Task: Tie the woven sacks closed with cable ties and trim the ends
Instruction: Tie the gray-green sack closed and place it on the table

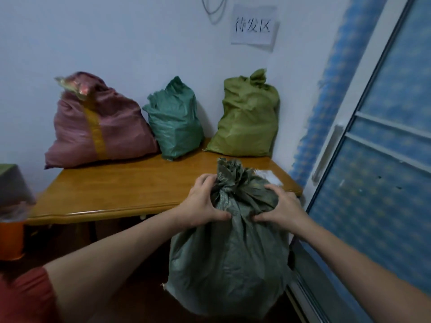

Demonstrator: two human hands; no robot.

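The dark green woven sack [229,259] fills the lower centre of the frame, in front of the near edge of the wooden surface [121,190]; whether its bottom rests on anything cannot be told. Its mouth is gathered into a crumpled tuft that stands up above a cinched neck. The left hand [205,202] grips the sack at the left of that neck, fingers curled behind the fabric and the thumb pressed into the front. The right hand [283,206] grips the sack's right shoulder, fingers bent over the cloth, the thumb digging in just beside the left thumb.

Just behind the tuft, a bit of white plastic [268,177] lies on the surface. Along the far edge, against the wall, stand three more filled sacks: a pink sack [93,127] with a yellow stripe at left, a teal sack [175,122] in the middle, and an olive sack [249,117] with a knotted top at right. A paper sign [253,26] hangs on the wall above. A sliding door [382,171] with blue patterned glazing takes the right of the frame.
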